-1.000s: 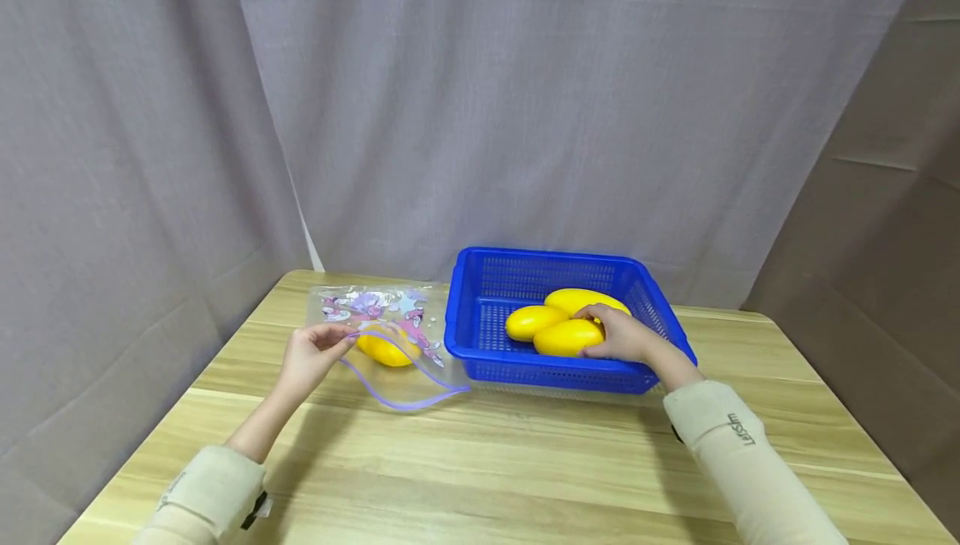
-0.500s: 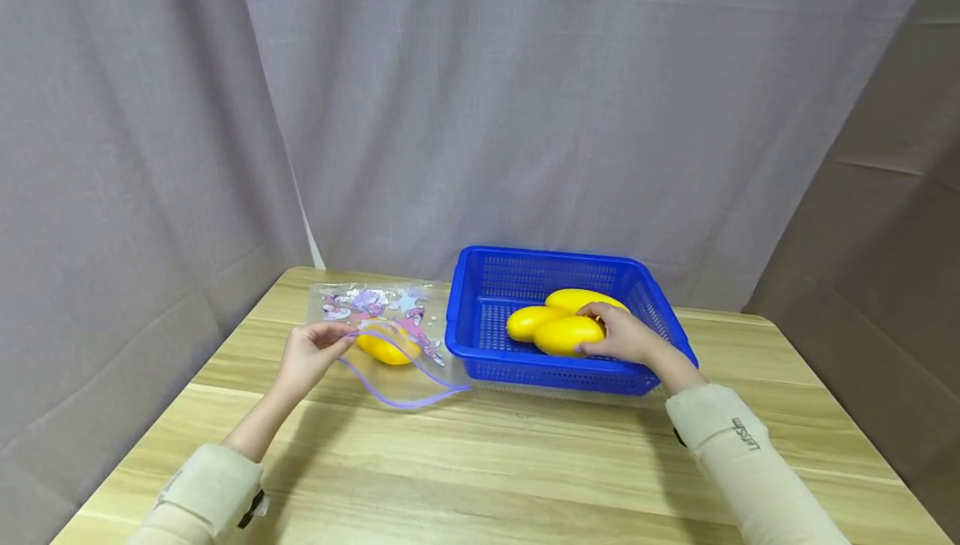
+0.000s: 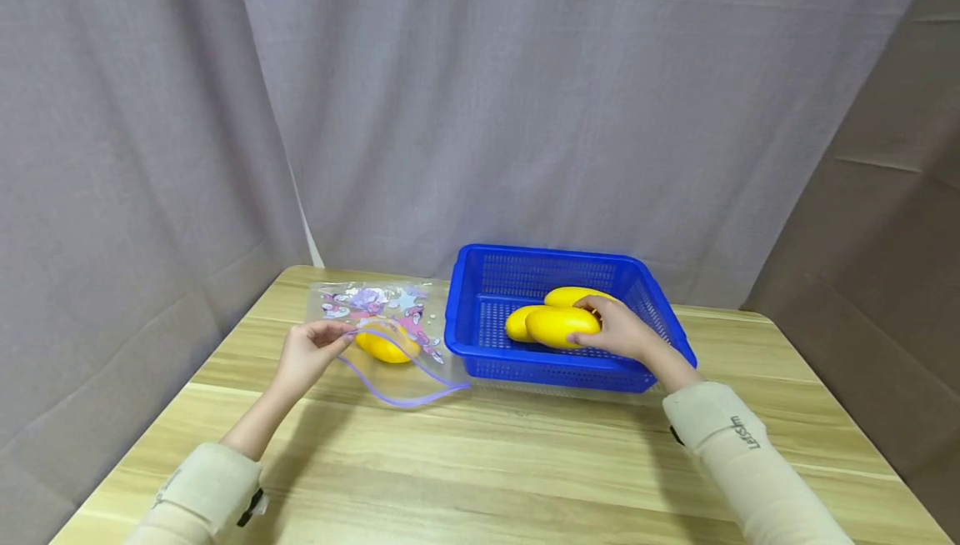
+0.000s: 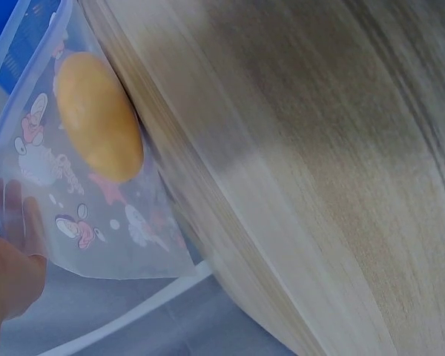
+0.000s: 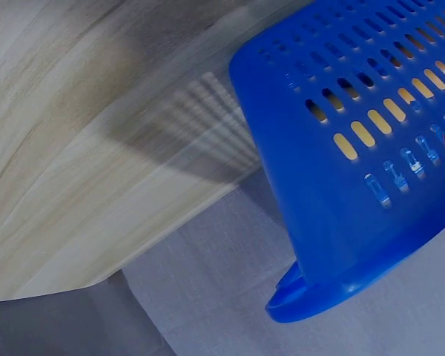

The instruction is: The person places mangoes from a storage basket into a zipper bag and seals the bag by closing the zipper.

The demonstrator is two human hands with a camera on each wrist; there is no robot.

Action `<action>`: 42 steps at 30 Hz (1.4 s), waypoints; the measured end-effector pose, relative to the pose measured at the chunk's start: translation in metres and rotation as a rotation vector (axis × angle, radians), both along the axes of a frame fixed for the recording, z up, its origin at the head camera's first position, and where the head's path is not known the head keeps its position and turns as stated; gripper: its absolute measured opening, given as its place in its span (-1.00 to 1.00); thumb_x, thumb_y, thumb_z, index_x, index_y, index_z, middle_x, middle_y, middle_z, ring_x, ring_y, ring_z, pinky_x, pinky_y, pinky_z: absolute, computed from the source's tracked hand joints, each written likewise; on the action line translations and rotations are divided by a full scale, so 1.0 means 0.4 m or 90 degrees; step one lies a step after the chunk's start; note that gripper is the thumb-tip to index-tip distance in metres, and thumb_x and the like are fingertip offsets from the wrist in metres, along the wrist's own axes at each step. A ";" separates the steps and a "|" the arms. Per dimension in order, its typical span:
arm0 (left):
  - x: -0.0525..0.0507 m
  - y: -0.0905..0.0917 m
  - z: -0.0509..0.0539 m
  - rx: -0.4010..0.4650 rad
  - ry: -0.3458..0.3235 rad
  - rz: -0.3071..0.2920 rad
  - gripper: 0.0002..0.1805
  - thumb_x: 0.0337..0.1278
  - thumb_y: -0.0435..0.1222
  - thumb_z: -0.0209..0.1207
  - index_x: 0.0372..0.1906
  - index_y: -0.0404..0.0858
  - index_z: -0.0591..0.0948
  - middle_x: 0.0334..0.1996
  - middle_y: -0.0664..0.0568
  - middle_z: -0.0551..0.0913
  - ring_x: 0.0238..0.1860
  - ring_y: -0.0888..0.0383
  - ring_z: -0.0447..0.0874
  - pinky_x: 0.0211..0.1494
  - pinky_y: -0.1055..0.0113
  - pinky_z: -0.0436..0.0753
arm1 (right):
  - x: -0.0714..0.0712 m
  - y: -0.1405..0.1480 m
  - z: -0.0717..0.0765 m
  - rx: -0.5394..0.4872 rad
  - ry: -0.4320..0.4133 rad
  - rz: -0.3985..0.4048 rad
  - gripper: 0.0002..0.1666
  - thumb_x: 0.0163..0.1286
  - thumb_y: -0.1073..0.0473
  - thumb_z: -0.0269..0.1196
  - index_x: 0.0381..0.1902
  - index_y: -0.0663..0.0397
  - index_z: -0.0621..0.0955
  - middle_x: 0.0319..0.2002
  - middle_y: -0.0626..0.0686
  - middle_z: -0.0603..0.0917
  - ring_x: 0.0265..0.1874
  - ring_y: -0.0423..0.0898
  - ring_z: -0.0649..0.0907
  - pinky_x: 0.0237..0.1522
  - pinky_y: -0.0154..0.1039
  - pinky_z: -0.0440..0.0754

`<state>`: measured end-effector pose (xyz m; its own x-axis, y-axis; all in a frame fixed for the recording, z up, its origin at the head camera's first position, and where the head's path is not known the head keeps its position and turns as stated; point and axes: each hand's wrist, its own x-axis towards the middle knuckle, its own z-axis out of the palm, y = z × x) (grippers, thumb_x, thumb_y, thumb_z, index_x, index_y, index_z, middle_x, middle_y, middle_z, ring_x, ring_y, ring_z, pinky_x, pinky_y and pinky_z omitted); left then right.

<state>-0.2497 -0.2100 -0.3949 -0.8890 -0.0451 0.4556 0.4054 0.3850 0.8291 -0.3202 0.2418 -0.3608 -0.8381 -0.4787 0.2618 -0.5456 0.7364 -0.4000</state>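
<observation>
In the head view, my left hand (image 3: pixel 307 353) pinches the purple-edged mouth of a clear printed zip bag (image 3: pixel 408 402) lying on the table. One yellow oval fruit (image 3: pixel 387 345) is inside the bag; the left wrist view shows that fruit (image 4: pixel 100 116) through the plastic, with my fingers behind the film. My right hand (image 3: pixel 617 330) grips a yellow fruit (image 3: pixel 558 327) in the blue basket (image 3: pixel 555 368). Two more yellow fruits lie there, one at the left (image 3: pixel 517 324) and one behind (image 3: pixel 573 296), both partly covered.
The basket stands on the wooden table (image 3: pixel 480 462), close to the bag's right side. Grey curtains (image 3: pixel 525 112) hang behind the table's back edge. In the right wrist view the slotted basket wall (image 5: pixel 319 193) fills the right side and hides the hand.
My right hand has lifted the front fruit slightly and shifted it left, so it covers more of the left fruit. The left hand and bag stay nearly still.
</observation>
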 end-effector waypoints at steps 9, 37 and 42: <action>0.012 0.007 0.014 -0.007 -0.002 -0.004 -0.85 0.02 -0.54 0.24 -0.28 -0.58 0.63 -0.32 -0.40 0.68 -0.45 0.53 0.57 -0.26 0.70 0.58 | 0.008 -0.017 -0.002 -0.029 0.010 -0.012 -0.40 0.11 0.06 0.39 -0.01 0.36 0.52 -0.21 0.16 0.63 -0.33 -0.09 0.52 -0.31 -0.27 0.53; -0.006 -0.004 0.000 -0.027 0.012 -0.002 -0.87 0.02 -0.55 0.22 -0.29 -0.55 0.64 -0.32 -0.39 0.69 -0.43 0.56 0.55 -0.24 0.70 0.58 | 0.042 -0.095 0.007 -0.124 -0.063 -0.020 -0.33 0.20 0.02 0.33 0.17 0.29 0.44 0.01 0.23 0.61 -0.20 -0.01 0.59 -0.18 -0.20 0.61; -0.008 -0.010 0.001 -0.029 0.014 -0.009 -0.87 0.03 -0.54 0.22 -0.28 -0.56 0.63 -0.32 -0.39 0.69 -0.43 0.56 0.56 -0.23 0.69 0.58 | 0.045 -0.106 0.009 -0.138 -0.046 -0.024 -0.34 0.18 0.04 0.35 0.15 0.29 0.46 -0.01 0.24 0.62 -0.20 0.00 0.61 -0.19 -0.20 0.61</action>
